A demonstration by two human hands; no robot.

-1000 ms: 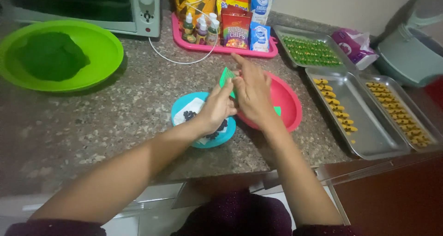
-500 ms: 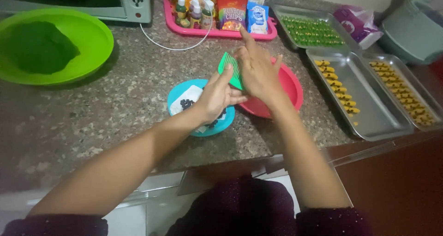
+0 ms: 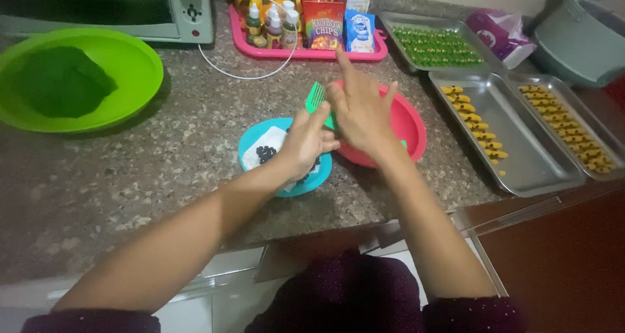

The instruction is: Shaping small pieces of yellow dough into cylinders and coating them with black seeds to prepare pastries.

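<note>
My left hand [image 3: 306,139] hovers over a small blue bowl [image 3: 255,143] that holds white paper and dark round chips. Between its fingers it holds a green plastic fork [image 3: 317,98], tines up. My right hand [image 3: 359,109] is pressed against the fork with fingers spread, over a red bowl [image 3: 411,126]. What lies between my palms is hidden.
A green bowl [image 3: 133,63] with dark green dough sits at the left, before a toaster oven [image 3: 156,7]. A pink tray [image 3: 286,50] of bottles and packets stands at the back. Three metal trays [image 3: 540,164] with small shaped pieces lie at the right.
Both hands stayed together over the two bowls. The right hand's fingers have spread wider and the fork's tines show more clearly. The camera has shifted slightly.
</note>
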